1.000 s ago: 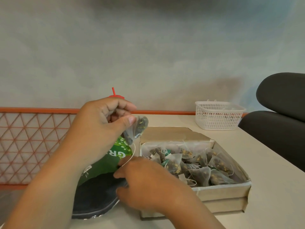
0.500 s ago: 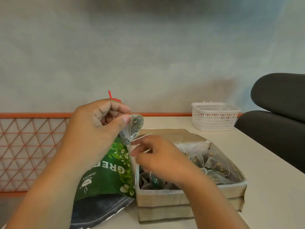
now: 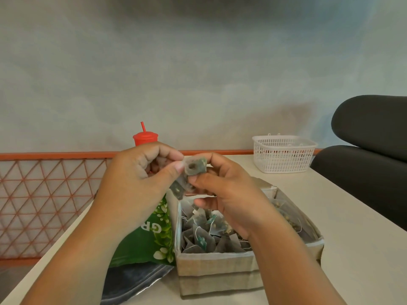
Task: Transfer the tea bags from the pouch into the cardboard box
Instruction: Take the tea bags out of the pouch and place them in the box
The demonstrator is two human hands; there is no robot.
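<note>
Both hands meet above the open brown cardboard box [image 3: 220, 274] — the left hand [image 3: 136, 179] pinches a translucent mesh tea bag [image 3: 191, 170] between thumb and forefinger, and the right hand [image 3: 229, 194] grips its other end. A heap of stringed tea bags [image 3: 204, 234] fills the box. Just left of it, a green printed foil pouch [image 3: 149, 243] lies on the pale table [image 3: 352, 238]. Behind them stand a red lidded cup with a straw [image 3: 145, 137] and a white plastic lattice basket [image 3: 284, 154].
</note>
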